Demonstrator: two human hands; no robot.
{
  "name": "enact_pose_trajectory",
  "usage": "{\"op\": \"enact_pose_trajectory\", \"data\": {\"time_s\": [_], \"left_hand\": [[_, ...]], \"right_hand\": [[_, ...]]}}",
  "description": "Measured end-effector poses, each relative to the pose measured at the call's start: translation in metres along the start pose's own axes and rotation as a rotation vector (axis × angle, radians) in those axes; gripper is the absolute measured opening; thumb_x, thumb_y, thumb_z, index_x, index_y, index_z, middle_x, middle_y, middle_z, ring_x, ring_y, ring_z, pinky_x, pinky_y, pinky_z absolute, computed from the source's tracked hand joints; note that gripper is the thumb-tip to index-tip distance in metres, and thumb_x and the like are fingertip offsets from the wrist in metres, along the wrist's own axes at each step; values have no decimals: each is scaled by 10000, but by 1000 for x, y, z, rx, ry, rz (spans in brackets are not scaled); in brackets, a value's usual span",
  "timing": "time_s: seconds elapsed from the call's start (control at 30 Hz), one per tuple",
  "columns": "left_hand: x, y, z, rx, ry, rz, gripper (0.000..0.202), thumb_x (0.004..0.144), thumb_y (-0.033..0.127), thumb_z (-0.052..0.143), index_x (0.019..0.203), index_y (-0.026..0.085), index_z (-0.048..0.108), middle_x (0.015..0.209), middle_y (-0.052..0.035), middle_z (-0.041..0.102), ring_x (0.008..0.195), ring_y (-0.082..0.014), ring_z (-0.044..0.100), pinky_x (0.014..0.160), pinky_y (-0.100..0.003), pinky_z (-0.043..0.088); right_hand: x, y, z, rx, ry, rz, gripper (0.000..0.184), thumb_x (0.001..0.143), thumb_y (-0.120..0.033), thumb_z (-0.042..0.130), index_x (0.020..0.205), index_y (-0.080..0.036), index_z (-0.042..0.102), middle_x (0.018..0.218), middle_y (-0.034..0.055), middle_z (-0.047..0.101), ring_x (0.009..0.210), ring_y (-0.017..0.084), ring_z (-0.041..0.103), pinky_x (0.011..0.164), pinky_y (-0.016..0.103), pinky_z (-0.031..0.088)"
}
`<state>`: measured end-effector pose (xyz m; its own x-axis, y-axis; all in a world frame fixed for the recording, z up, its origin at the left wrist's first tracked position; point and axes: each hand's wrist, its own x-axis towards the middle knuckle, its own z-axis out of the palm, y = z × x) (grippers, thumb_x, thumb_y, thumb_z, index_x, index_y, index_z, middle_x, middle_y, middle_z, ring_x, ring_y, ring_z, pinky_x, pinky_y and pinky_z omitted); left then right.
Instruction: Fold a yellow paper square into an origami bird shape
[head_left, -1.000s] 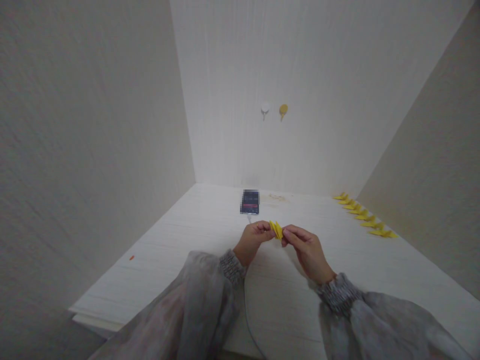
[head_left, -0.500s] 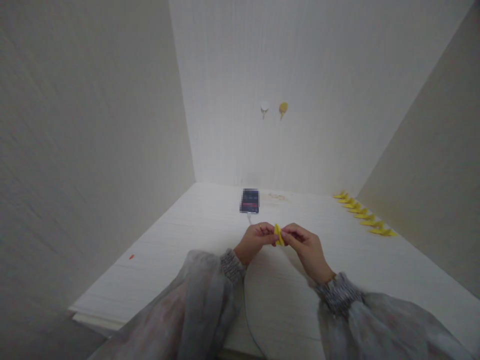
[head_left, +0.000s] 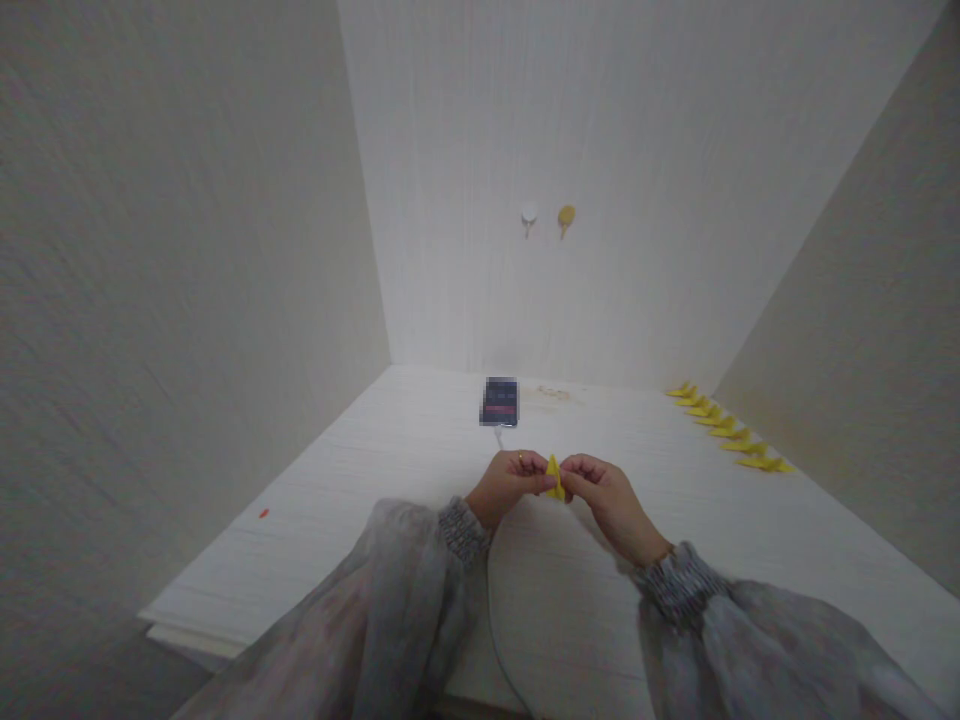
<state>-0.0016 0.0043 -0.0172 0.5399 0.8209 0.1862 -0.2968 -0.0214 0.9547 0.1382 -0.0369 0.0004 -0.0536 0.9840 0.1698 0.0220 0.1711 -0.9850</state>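
Note:
Between my two hands, over the white table (head_left: 337,480), is a small piece of folded yellow paper (head_left: 555,478). My left hand (head_left: 511,485) pinches its left side with thumb and fingers; a ring shows on one finger. The right side is pinched by my right hand (head_left: 611,500). Fingertips cover part of the paper, so its full shape is hard to make out. Along the table's right side stands a slanting row of several folded yellow paper figures (head_left: 731,433), pointed like origami birds.
A phone (head_left: 501,402) with a blurred screen lies near the back wall, its pale cable (head_left: 491,600) running past my left wrist towards me. A small orange-red piece (head_left: 264,513) lies at the left edge. Two hooks, one white (head_left: 529,213), one yellow (head_left: 567,216), are on the back wall.
The yellow paper has moved slightly down and now shows a wider, more pointed shape. Both hands have shifted a little with it, still pinching. The row and the phone stay put.

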Motion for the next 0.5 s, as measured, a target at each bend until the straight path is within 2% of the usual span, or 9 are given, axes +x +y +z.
{"op": "enact_pose_trajectory", "data": {"time_s": [0.17, 0.3, 0.5], "left_hand": [[-1, 0, -1, 102, -43, 51, 209, 590, 300, 642, 679, 111, 625, 594, -11, 569, 525, -68, 442, 516, -198, 317], [-1, 2, -1, 211, -31, 82, 226, 622, 333, 608, 687, 118, 637, 578, -2, 543, 519, -67, 416, 513, -197, 313], [0, 0, -1, 190, -26, 74, 214, 612, 325, 613, 676, 122, 627, 580, 3, 541, 516, -68, 419, 514, -198, 317]], "right_hand": [[1, 1, 0, -10, 11, 6, 136, 633, -286, 581, 597, -159, 549, 512, -28, 528, 469, 90, 446, 488, 228, 347], [0, 0, 0, -25, 61, -15, 137, 638, -277, 586, 592, -156, 540, 492, -33, 513, 460, 84, 435, 483, 223, 337], [0, 3, -1, -45, 94, -51, 147, 649, -286, 595, 591, -161, 543, 496, -37, 509, 474, 87, 437, 495, 220, 340]]}}
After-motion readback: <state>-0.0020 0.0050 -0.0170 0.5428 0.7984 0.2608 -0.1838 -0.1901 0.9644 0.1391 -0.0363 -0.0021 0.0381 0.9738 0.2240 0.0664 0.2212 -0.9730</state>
